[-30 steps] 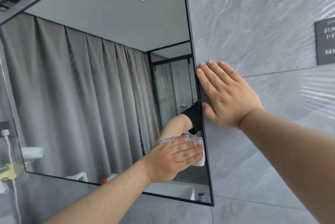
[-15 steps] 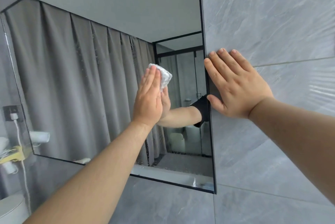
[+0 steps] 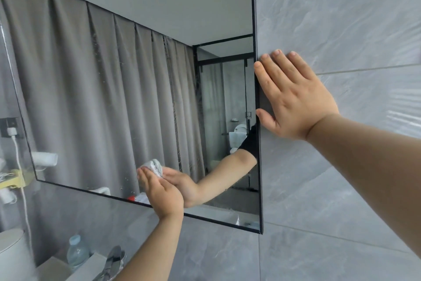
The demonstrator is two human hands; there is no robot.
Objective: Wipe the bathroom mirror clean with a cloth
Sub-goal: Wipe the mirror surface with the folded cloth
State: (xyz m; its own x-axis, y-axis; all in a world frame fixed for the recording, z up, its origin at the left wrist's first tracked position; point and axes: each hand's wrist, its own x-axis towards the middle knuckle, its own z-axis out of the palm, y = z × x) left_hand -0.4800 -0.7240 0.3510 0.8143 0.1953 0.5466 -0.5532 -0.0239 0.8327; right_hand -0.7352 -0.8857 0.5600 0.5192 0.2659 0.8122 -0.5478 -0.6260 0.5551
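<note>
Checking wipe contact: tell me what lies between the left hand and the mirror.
The white cloth, pressed to the mirror under the left hand, near its lower edge; head view.

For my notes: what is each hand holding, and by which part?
Nothing is gripped. The left hand presses the cloth flat against the mirror with straight fingers; the right hand lies flat on the wall at the mirror's edge.

The view holds one mirror [image 3: 114, 98], one white cloth [image 3: 153, 165] and two hands, a left hand [image 3: 165, 196] and a right hand [image 3: 296, 103]. Besides these there are one plastic water bottle [image 3: 77, 252], one chrome tap [image 3: 115, 258], one white charger [image 3: 11, 131] and one dark wall socket [image 3: 8, 123].
</note>
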